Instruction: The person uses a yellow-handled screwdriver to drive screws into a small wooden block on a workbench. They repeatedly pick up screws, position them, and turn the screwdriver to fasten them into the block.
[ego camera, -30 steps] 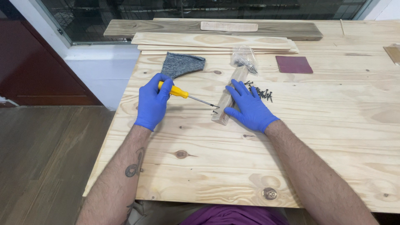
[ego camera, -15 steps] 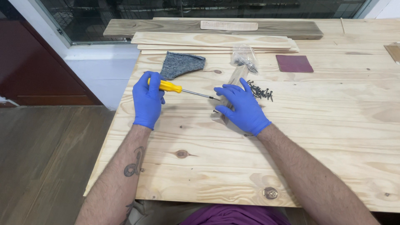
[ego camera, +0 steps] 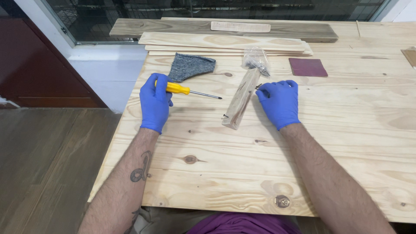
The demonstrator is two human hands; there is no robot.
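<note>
Our left hand [ego camera: 155,103], in a blue glove, is closed around the yellow handle of a screwdriver [ego camera: 190,91], whose thin metal shaft points toward the middle of the table [ego camera: 329,147]. Our right hand [ego camera: 278,102], also gloved, rests palm down just right of a short wood block [ego camera: 241,99]; the fingers look curled over something small and dark, but we cannot tell whether they pinch it.

The block lies on the pine table toward its far edge, slanting from near left to far right, between our two hands and not touching either. It is a pale, square-sided stick with some grey weathering, and a small dark screw [ego camera: 225,115] seems to stick out near its closer end.

We judge it light and stiff, rough enough not to slip, and unlikely to break. The best hold would be across its long sides around the middle, away from the screw. The screwdriver is rigid and light too, and is best gripped by the handle.

Behind the block lies a clear plastic bag [ego camera: 256,60], a grey cloth [ego camera: 190,66] lies near the far left corner, a dark red sanding sheet [ego camera: 308,67] lies to the right, and planks [ego camera: 225,42] are stacked along the far edge.
</note>
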